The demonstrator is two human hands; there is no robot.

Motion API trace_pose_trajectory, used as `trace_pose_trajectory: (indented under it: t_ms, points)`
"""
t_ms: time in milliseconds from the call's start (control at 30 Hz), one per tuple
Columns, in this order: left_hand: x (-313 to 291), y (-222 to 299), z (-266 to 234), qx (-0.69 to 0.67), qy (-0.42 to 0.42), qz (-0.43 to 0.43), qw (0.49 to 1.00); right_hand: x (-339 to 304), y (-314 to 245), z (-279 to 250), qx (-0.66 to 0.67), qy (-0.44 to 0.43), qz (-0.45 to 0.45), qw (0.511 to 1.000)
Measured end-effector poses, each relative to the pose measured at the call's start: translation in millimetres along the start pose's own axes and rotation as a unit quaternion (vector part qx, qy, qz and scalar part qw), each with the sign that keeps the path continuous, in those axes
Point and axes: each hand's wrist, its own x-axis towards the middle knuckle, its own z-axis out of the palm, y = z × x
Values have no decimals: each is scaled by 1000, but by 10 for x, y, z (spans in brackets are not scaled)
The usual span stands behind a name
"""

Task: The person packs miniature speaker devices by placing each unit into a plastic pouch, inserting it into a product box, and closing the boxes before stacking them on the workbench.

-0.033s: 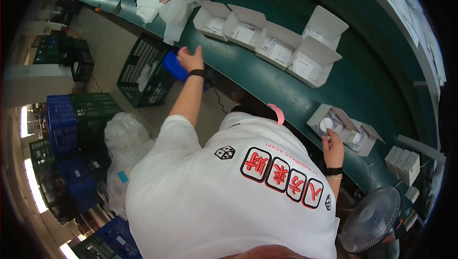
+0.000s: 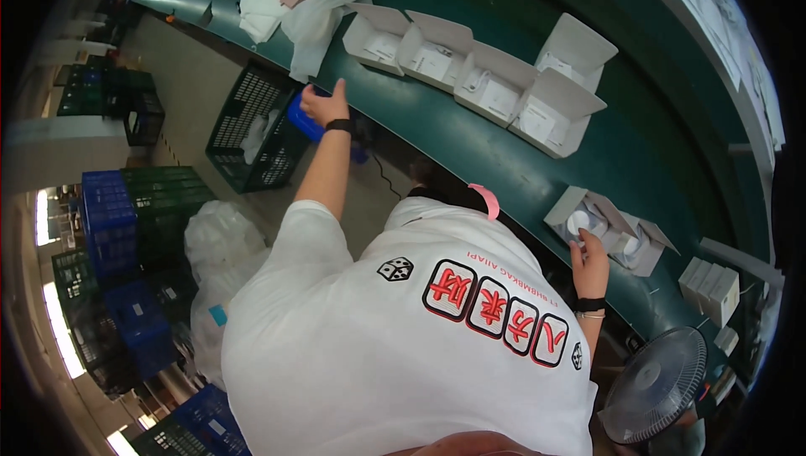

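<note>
My left hand is raised beside the bench's near edge, with thumb and fingers apart and nothing in it. Below it shows part of a blue bin. At the right, my right hand reaches to the front of an open white box. Its fingertips are pinched at the lower edge of a white round item in clear wrapping inside that box. Another open box with a wrapped white item adjoins it on the right.
Open white boxes with papers and small parts stand in a row along the green bench. White bags lie at its far left. Small closed boxes and a fan are at right. A dark green crate sits left of the bench.
My left hand has shifted slightly left, its thumb pointing up more. My right hand stays at the box with the white round item, shifted only slightly in the picture.
</note>
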Motion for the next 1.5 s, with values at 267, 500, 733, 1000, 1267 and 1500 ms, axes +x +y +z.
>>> trace_pose_trajectory:
  t_ms: [267,500,733,1000,1267,1500]
  points:
    - [1307,-732,574,-16,-119,47,992,463,-1197,315,74,1,27,997]
    - [1319,-570,415,-183,-137,268,936,945,-1806,733,39,-47,-102,993]
    - [1640,-60,277,-273,-157,211,926,1687,-2560,934,154,-82,-148,973]
    - [1328,764,-472,-353,-368,139,849,2438,-3555,1618,159,-21,-311,937]
    - [297,1614,-1280,-339,-456,474,672,2754,-3450,1591,190,108,-470,856]
    - [2,1136,-769,-400,-484,492,604,2091,-2658,670,706,161,-127,678]
